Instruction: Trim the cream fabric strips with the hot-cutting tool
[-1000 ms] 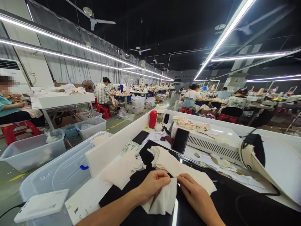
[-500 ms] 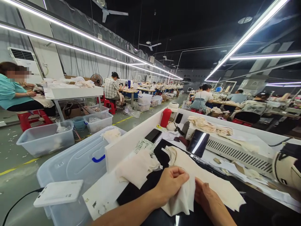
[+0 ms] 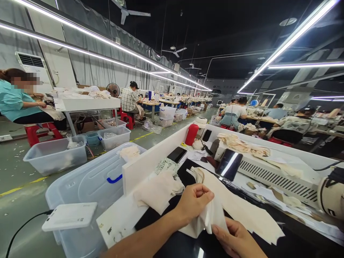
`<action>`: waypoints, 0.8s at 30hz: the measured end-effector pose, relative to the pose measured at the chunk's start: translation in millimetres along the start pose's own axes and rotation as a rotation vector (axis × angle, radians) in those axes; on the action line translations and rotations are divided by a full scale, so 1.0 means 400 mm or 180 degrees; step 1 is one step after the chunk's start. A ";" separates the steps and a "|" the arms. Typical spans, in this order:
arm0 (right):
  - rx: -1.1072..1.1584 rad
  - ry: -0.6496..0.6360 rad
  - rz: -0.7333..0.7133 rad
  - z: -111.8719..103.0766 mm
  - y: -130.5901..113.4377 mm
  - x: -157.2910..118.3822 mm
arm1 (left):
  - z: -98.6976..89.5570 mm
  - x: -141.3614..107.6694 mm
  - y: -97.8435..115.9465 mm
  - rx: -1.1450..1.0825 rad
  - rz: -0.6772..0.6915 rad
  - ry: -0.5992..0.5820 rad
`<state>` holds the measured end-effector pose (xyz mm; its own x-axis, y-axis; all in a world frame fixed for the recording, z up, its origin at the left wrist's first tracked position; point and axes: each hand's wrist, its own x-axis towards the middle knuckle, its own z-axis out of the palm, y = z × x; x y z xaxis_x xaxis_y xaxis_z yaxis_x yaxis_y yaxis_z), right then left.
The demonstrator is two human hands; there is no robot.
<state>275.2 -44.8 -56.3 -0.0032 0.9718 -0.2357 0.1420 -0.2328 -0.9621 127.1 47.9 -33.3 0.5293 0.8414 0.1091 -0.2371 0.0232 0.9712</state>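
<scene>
The left hand pinches the upper edge of the pale cloth piece; the right hand grips its lower right edge between thumb and fingers. The cloth piece is above the counter's black surface. Beyond the hands lies a long cloth stack; a second cloth pile lies to its left. Farther back: two dark phones, then a red bottle.

Long white tube lights glare beneath a black ceiling hung with white-bladed fans as rows of tan-topped benches recede across a grey-green floor marked with yellow lines; gathered grey curtains line the pale left wall, where a white, dark-grilled air conditioner stands.
</scene>
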 end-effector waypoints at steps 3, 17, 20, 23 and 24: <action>-0.0224 -0.0054 0.0123 0.006 -0.016 -0.006 | -0.008 0.000 0.008 0.0154 0.0042 -0.0029; -0.0533 -0.0372 0.0062 -0.004 -0.017 -0.024 | -0.035 0.000 0.055 0.1289 0.0538 -0.0115; -0.0924 -0.0133 -0.0095 -0.009 0.007 -0.002 | -0.036 -0.017 0.065 0.1777 0.0890 -0.0237; -0.1223 0.0434 -0.0333 -0.019 0.028 0.014 | -0.030 -0.030 0.076 0.2165 0.1252 -0.0535; -0.1266 0.0618 -0.0398 -0.025 0.034 0.013 | -0.027 -0.034 0.080 0.2394 0.1447 -0.0644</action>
<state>287.2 -42.4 -69.3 0.1357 0.9892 -0.0546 0.5215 -0.1181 -0.8450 103.5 43.1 -6.2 0.6646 0.5705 0.4825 0.0996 -0.7076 0.6995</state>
